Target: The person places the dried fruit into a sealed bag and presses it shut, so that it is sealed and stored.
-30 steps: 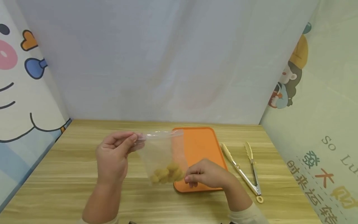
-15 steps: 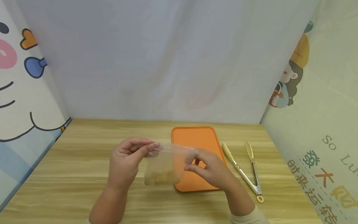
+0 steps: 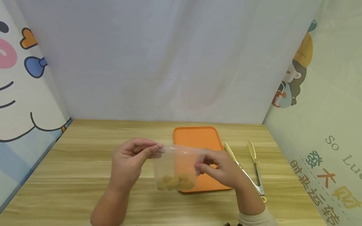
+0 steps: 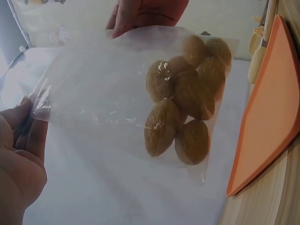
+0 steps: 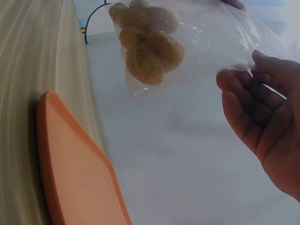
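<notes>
A clear zip-top plastic bag (image 3: pixel 181 163) hangs above the table, partly in front of the orange tray (image 3: pixel 195 138). Several brown, oval, ridged nuts that look like walnuts (image 4: pixel 190 96) lie in its bottom. My left hand (image 3: pixel 128 161) pinches the bag's upper left corner between thumb and fingers. On the other side my right hand (image 3: pixel 220 168) pinches the upper right edge of the bag. The right wrist view shows the right thumb and fingers meeting on the plastic, with the walnuts (image 5: pixel 147 44) at the bag's far end.
To the right of the tray lie metal tongs (image 3: pixel 257 175) with cream-coloured tips, spread apart and partly hidden by my right hand and forearm. A pale curtain (image 3: pixel 175 62) stands behind the wooden table (image 3: pixel 70 175), and printed cloths hang on both sides.
My right hand has risen from the bag's lower corner to its upper right edge, which it grips. The left hand has shifted right and slightly down, and the bag has moved right with it.
</notes>
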`<state>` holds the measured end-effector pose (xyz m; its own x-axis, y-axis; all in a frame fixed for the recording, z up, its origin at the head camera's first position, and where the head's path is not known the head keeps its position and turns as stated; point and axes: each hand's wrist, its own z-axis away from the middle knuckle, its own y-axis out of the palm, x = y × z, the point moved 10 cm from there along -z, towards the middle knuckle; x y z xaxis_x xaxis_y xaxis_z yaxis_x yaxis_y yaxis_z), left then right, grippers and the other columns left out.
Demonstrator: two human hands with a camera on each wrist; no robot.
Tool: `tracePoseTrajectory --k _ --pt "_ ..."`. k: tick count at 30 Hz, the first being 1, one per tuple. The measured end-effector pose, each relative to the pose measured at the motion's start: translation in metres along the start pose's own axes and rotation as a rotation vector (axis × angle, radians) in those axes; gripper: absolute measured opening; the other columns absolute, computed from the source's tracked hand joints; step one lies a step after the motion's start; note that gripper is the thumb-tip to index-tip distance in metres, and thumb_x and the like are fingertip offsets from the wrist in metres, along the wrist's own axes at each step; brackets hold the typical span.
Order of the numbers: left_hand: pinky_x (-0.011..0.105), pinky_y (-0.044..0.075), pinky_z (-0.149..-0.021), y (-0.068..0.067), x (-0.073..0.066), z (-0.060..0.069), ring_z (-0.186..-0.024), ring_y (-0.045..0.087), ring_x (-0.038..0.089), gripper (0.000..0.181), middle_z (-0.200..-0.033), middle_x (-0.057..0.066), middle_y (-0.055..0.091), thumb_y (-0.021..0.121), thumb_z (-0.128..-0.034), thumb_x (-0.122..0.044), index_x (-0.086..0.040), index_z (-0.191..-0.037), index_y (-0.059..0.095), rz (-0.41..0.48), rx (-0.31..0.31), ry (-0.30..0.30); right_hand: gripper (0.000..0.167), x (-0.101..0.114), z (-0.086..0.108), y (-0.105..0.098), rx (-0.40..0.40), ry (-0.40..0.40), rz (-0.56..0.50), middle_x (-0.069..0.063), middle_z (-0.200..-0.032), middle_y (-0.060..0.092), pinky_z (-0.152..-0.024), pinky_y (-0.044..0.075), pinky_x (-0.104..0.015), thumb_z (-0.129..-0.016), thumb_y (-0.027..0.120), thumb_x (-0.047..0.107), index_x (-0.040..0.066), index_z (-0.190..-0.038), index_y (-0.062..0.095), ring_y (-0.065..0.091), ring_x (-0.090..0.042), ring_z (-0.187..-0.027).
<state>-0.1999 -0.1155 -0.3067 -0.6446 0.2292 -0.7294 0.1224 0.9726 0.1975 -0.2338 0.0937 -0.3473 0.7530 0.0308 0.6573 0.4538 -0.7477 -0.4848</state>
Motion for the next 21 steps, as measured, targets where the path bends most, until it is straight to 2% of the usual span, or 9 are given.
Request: tracePoseTrajectory --k 3,6,9,11,14,18,21 --pt "0.039 0.058 -0.069 0.007 0.001 0.002 -0.085 0.074 0.023 0.014 -0.095 0.009 0.076 0.06 -0.0858 0.019 0.014 -0.098 0.065 0.008 0.039 0.007 0.016 0.014 -0.001 -0.006 -0.041 -0.107 0.065 0.002 -0.081 0.068 -0.067 0.053 -0.023 -0.091 0.064 -0.002 0.012 -0.096 0.062 0.062 -0.006 -0.073" --pt "0.038 0.058 -0.07 0.011 0.002 0.003 -0.085 0.074 0.02 0.012 -0.095 0.006 0.076 0.061 -0.0861 0.016 0.015 -0.098 0.065 -0.023 0.07 -0.005 0.01 0.027 -0.001 -0.012 -0.098 -0.205 0.102 0.0 -0.081 0.066 -0.066 0.051 -0.019 -0.092 0.065 0.0 0.009 -0.095 0.063 0.06 -0.007 -0.073" --pt "0.038 0.058 -0.072 0.012 0.003 0.004 -0.085 0.074 0.02 0.014 -0.094 0.008 0.076 0.063 -0.0855 0.016 0.012 -0.098 0.066 -0.076 0.122 -0.042 0.009 0.034 0.001 -0.015 -0.106 -0.24 0.123 0.0 -0.08 0.065 -0.061 0.048 -0.015 -0.091 0.066 0.002 0.01 -0.093 0.064 0.058 -0.006 -0.071" --pt "0.037 0.058 -0.071 0.013 0.006 0.006 -0.083 0.073 0.019 0.015 -0.093 0.006 0.076 0.065 -0.0862 0.012 0.005 -0.098 0.068 -0.152 0.179 -0.101 0.012 0.035 0.001 -0.013 -0.07 -0.214 0.129 0.002 -0.08 0.065 -0.059 0.047 -0.013 -0.09 0.067 0.001 0.012 -0.094 0.064 0.059 -0.006 -0.07" --pt "0.037 0.059 -0.07 0.015 0.013 0.01 -0.08 0.073 0.019 0.015 -0.091 0.006 0.075 0.067 -0.0879 0.005 -0.004 -0.1 0.069 -0.245 0.299 -0.197 0.015 0.033 0.003 -0.006 0.03 -0.136 0.116 0.005 -0.078 0.067 -0.058 0.047 -0.014 -0.09 0.067 0.001 0.015 -0.094 0.065 0.06 -0.003 -0.068" --pt "0.036 0.059 -0.069 0.02 0.024 0.019 -0.078 0.072 0.019 0.014 -0.09 0.004 0.073 0.068 -0.09 -0.004 -0.01 -0.102 0.067 -0.316 0.466 -0.297 0.011 0.021 0.007 0.005 0.191 0.051 0.082 0.007 -0.078 0.068 -0.058 0.05 -0.018 -0.096 0.062 0.01 0.019 -0.092 0.064 0.062 -0.001 -0.069" --pt "0.033 0.059 -0.071 0.024 0.035 0.027 -0.081 0.072 0.016 0.016 -0.092 0.001 0.073 0.068 -0.0916 -0.012 -0.015 -0.107 0.066 -0.371 0.572 -0.376 0.01 0.009 0.012 0.012 0.281 0.193 0.099 0.009 -0.077 0.067 -0.059 0.052 -0.021 -0.1 0.058 0.021 0.021 -0.091 0.064 0.063 -0.001 -0.069"
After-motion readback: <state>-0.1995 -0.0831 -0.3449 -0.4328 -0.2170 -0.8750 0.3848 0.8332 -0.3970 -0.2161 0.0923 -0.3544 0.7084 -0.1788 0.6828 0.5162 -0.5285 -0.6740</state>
